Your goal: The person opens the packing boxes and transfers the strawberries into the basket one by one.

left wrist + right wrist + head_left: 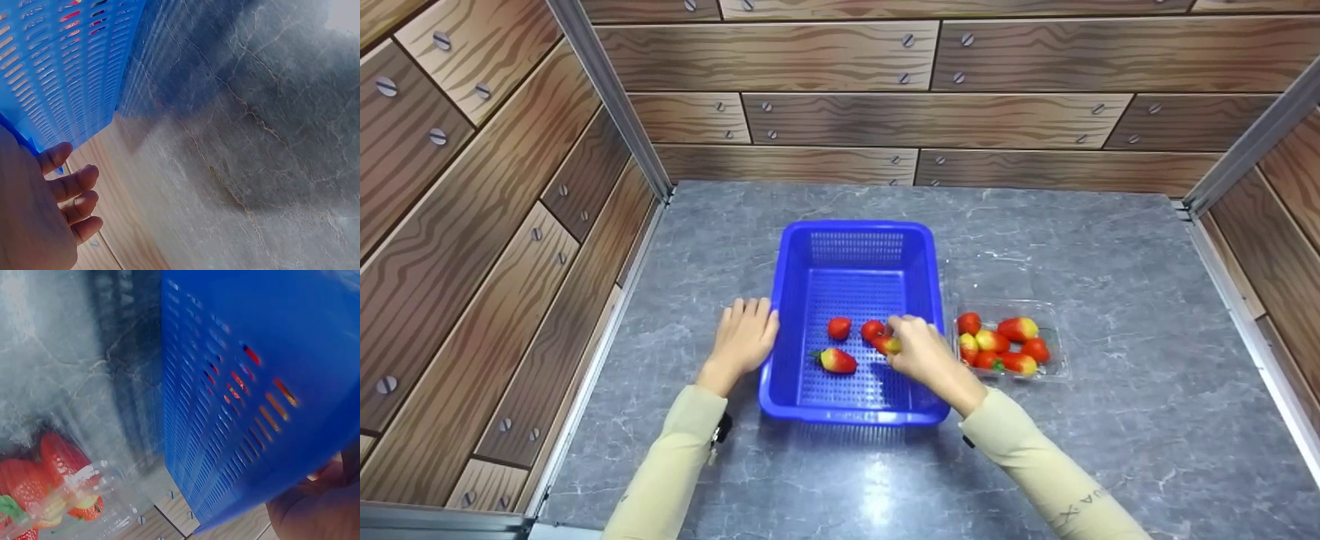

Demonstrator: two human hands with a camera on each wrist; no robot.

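A blue slotted basket stands mid-table. My left hand lies flat on the table against the basket's left wall, fingers straight; the left wrist view shows those fingers beside the blue wall. My right hand reaches down inside the basket and pinches a red-and-yellow strawberry just above its floor. Three more strawberries lie in the basket: two red ones and a red-yellow one. Part of the right hand shows behind the basket wall.
A clear plastic punnet with several strawberries sits just right of the basket, also seen as the punnet in the right wrist view. Grey marble tabletop is enclosed by wood-patterned walls on the left, back and right.
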